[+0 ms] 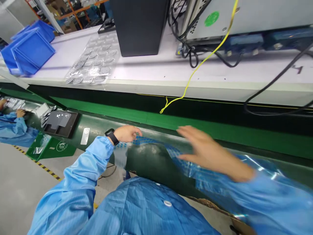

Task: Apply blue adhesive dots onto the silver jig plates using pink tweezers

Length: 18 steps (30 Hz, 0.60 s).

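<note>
patterned blue strip [187, 168], long axis sideways, slanting down rightward

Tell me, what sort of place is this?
Probably a factory assembly line: a long green work surface, blue bins on the shelf above, and another worker's blue sleeve farther along.

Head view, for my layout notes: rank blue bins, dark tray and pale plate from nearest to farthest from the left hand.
1. Pale plate: left of the left hand.
2. Dark tray: farther left.
3. Blue bins: upper left, on the white shelf.
</note>
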Tool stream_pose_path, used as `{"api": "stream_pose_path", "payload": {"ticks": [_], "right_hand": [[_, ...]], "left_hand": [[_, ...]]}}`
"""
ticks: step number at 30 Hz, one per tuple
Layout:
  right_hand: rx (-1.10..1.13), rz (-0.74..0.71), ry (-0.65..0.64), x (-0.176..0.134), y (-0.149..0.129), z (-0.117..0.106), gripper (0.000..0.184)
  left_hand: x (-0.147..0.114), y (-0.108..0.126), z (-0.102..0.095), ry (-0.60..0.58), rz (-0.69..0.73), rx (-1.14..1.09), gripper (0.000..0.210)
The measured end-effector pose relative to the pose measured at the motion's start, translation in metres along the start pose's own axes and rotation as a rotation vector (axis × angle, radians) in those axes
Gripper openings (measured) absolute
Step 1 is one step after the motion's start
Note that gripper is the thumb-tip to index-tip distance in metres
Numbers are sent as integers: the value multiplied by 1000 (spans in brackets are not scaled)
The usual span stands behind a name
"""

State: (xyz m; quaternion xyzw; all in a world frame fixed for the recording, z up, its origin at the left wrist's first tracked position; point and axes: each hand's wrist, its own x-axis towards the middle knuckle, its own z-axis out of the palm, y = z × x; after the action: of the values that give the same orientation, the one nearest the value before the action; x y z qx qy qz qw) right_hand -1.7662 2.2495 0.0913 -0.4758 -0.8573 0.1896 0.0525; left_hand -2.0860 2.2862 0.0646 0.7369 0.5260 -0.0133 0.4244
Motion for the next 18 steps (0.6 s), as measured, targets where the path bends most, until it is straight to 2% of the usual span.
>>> {"api": "stream_pose_path", "payload": {"ticks": [1, 3, 5, 7, 9, 12, 16, 18], "right_hand": [[56, -57, -75, 16, -17, 12, 68], [170, -107, -209, 48, -48, 32, 73], [197, -46, -267, 72, -69, 40, 49], [117, -9, -285, 84, -80, 37, 33], [1, -22, -284, 87, -84, 25, 29], [-123, -32, -270, 87, -91, -5, 29], [-159, -16, -275, 92, -98, -57, 28], [-127, 39, -275, 96, -92, -82, 28]], "left_hand": [[2, 12, 2, 3, 32, 24, 38], [2, 27, 7, 49, 82, 55, 41], [-3, 28, 14, 171, 80, 37, 45], [-11, 18, 24, 324, 19, -9, 49], [-19, 3, 39, 441, -72, -50, 52], [-29, -20, 67, 544, -180, -100, 48], [-43, -49, 98, 579, -273, -169, 39], [-50, -64, 108, 573, -311, -198, 34]]}}
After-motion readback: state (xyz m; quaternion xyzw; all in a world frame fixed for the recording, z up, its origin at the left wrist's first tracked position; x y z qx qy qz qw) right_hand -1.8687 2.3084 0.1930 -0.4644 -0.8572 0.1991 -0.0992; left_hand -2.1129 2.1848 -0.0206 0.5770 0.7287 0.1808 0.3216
